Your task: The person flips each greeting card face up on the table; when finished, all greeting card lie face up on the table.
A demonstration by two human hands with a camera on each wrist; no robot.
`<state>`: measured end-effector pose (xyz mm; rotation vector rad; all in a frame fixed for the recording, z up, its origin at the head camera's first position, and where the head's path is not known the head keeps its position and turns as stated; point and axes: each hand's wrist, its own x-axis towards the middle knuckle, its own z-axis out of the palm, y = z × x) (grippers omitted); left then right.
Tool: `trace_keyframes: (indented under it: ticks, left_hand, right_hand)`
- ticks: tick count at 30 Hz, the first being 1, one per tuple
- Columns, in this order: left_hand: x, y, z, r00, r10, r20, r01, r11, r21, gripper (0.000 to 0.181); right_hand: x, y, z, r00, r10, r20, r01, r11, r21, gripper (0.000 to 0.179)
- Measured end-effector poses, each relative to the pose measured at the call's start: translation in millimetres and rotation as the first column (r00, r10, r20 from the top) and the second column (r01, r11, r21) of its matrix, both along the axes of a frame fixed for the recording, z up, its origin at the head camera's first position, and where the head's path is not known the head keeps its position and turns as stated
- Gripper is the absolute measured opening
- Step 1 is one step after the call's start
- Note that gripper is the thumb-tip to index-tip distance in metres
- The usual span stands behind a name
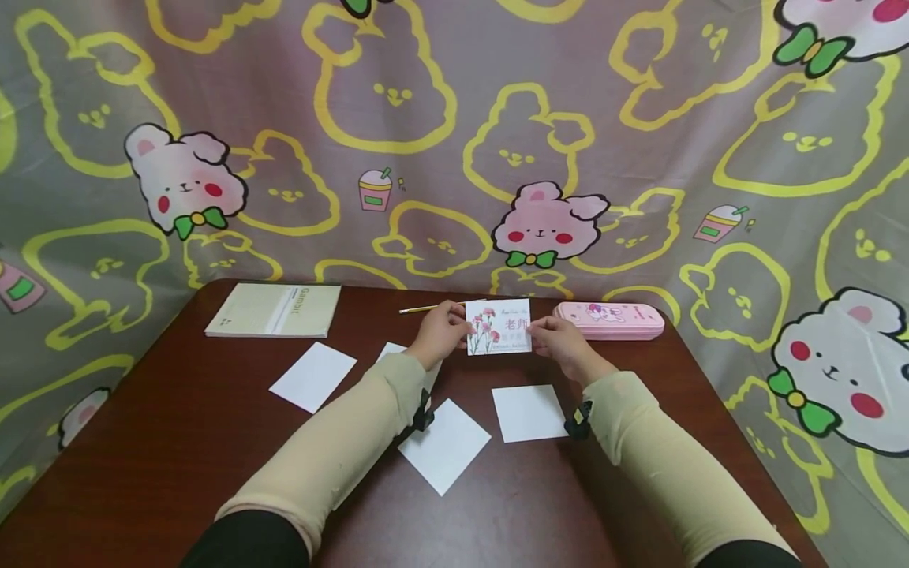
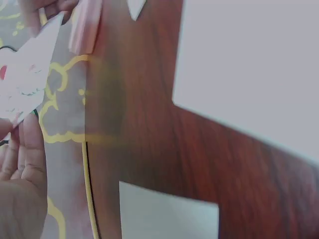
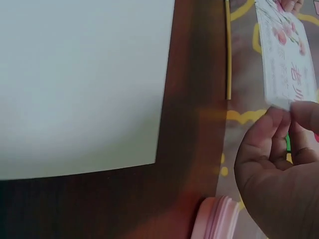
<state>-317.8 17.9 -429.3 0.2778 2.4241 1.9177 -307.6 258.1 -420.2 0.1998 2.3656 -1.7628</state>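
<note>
A greeting card (image 1: 499, 326) with pink carnations and Chinese lettering is held up over the far part of the table, its printed face toward the head camera. My left hand (image 1: 442, 334) pinches its left edge, and my right hand (image 1: 566, 344) pinches the right edge. In the right wrist view the thumb and fingers of the right hand (image 3: 281, 149) close on the end of the card (image 3: 289, 59). The left wrist view catches the left hand (image 2: 22, 174) at the lower edge of the card (image 2: 27, 69).
White square cards lie on the brown table: one at left (image 1: 313, 377), one in front (image 1: 445, 446), one at right (image 1: 529, 413), another partly behind the left arm. Toward the back are a notebook (image 1: 241, 309), a pencil (image 1: 419, 309) and a pink pencil case (image 1: 611, 321). A patterned curtain (image 1: 426, 181) hangs behind.
</note>
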Motion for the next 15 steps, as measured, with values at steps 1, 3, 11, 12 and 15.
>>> trace_keyframes:
  ticks: [1,3,11,12,15]
  left_hand:
    - [0.3,0.7,-0.6,0.999,0.016,0.031,-0.017,0.999,0.041,0.019]
    - [0.9,2.1,-1.4,0.996,0.048,0.071,-0.053,0.996,0.072,0.018]
    - [4.9,0.3,-8.7,0.964,-0.027,0.264,0.027,1.0,0.001,0.025]
    - [5.8,0.0,-9.8,0.951,-0.048,0.304,0.046,0.999,0.012,0.027]
    - [7.0,0.6,-12.8,0.915,-0.091,0.394,0.08,0.996,0.046,0.032]
  right_hand:
    - [-0.4,0.3,-1.8,1.0,0.001,0.006,-0.001,1.0,0.006,0.019]
    - [-0.1,0.9,-4.6,1.0,0.006,0.018,-0.006,0.999,0.034,0.021]
    - [3.0,1.6,-15.7,0.999,0.021,0.032,-0.026,0.987,0.16,0.016]
    - [3.5,1.9,-17.4,0.999,0.027,0.034,-0.033,0.984,0.177,0.015]
    - [4.7,2.7,-20.7,0.998,0.04,0.049,-0.052,0.964,0.26,0.012]
